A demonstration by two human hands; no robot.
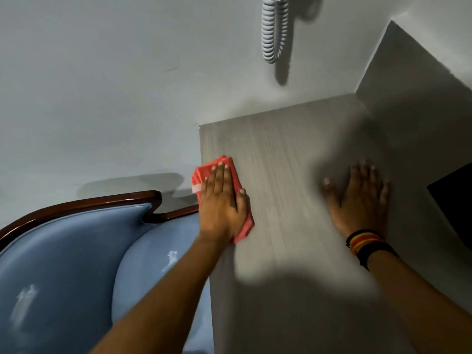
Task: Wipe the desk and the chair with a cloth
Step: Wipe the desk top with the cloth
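Note:
A pale wood-grain desk [281,154] fills the middle and right of the head view. My left hand [222,200] lies flat on a folded red cloth [204,172], pressing it onto the desk's left edge. The cloth sticks out beyond my fingertips and below my palm. My right hand [360,198] rests flat on the desk with fingers spread and nothing in it; coloured bands circle that wrist. To the left of the desk stands a chair [76,251] with blue padding and a dark wooden frame, close against the desk's edge.
A grey wall [102,85] runs behind the desk and chair. A white coiled cord [273,34] hangs on the wall above the desk. A dark flat object [454,200] lies at the desk's right edge. A side panel [408,72] rises at the back right.

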